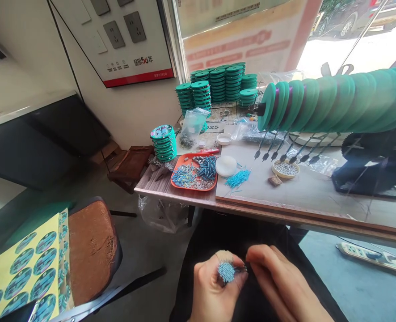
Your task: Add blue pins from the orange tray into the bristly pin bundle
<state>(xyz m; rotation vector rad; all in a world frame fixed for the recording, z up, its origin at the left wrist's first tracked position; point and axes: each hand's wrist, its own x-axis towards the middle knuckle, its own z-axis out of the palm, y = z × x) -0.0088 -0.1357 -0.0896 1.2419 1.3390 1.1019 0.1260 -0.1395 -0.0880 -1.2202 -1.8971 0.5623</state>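
Observation:
Low in the head view, over a dark-clothed lap, my left hand is wrapped round a bundle of thin light-blue tubes, whose packed ends face the camera. A pale wrap, perhaps a plaster, covers one of its fingers. Something small and dark shows at the left thumb and fingertip. Close beside it, my right hand has its fingers drawn together, tips near that spot; what they pinch is hidden. On the table ahead lies a loose pile of similar blue tubes beside a white round lid.
An orange tray holds small metal and blue parts. A shallow dish holds grey beads. Green spools line a rod on the right, strands hanging down; more spools stand stacked behind. A stool bears a sticker sheet.

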